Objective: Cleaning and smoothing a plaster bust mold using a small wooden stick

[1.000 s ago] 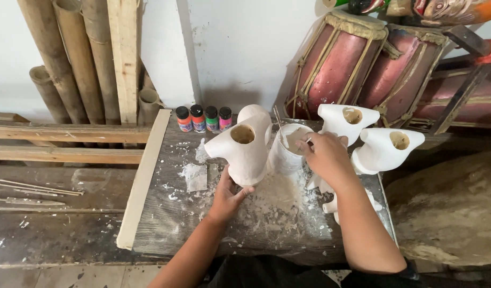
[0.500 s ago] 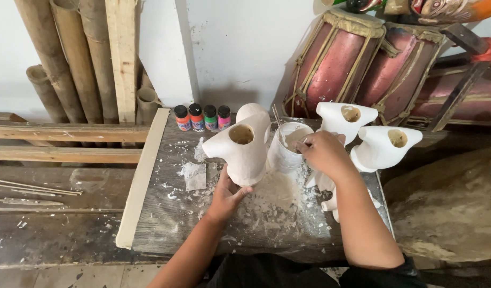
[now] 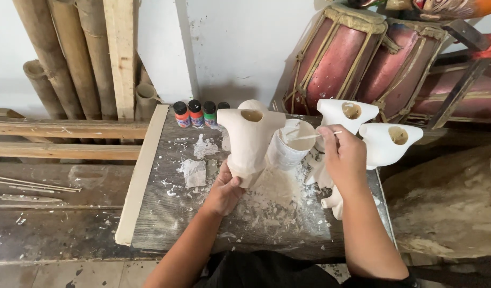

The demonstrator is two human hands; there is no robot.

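1. Head view, the work: we stand at a small bench [image 3: 165,229] spattered with white. Our left hand [image 3: 224,192] has its fingers closed around the foot of a pale torso [image 3: 249,140]. The torso stands upright just left of the bench's middle, with its open neck hole on top.

2. Head view, the other hand: our right hand [image 3: 342,157] pinches a thin brush [image 3: 312,136] between the fingertips. The brush points toward 9 o'clock, and its tip is over the white cup [image 3: 290,146], which stands touching the torso at its 3 o'clock.

3. Head view, the surroundings: two more white torsos stand near the right hand, one [image 3: 345,114] at 12 o'clock from it and one [image 3: 390,144] at 3 o'clock. A row of small paint bottles [image 3: 196,113] is at 11 o'clock from the held torso. Bamboo poles [image 3: 69,58] lean at the far left, and red drums [image 3: 357,58] lie at the back right.

4. The step, as we judge it: the brush is being loaded from the cup while the torso is held ready. We cannot tell if the tip touches the liquid.

5. The next move, as we judge it, calls for carrying the wet brush toward 9 o'clock onto the torso without dripping. The left grip must stay firm, since the torso is tall and held only at its foot.
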